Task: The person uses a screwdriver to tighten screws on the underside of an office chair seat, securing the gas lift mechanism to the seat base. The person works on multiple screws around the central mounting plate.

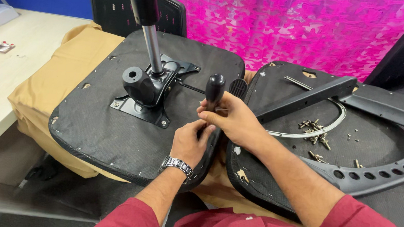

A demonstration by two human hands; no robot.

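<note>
- Head view: black lever handle [214, 91], upright, enclosed by the right hand [233, 121]; fingers closed around its lower stem.
- Left hand [188, 144]: fingers pinched at the stem base, just below the right; what is pinched cannot be told.
- Handling, as judged: rigid, light, smooth knob; best gripped at the stem.
- Left of the fingers: chair seat underside [113, 130], heavy, stiff.
- Right of the fingers: loose screws [315, 130].

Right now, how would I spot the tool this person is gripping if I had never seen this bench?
Start at the left upturned black seat base with its metal column. At its right edge both hands meet: the right hand wraps a screwdriver, the left hand sits below. Its rounded black handle stands upright, unlike the loose silver screws on the neighbouring seat.
</note>
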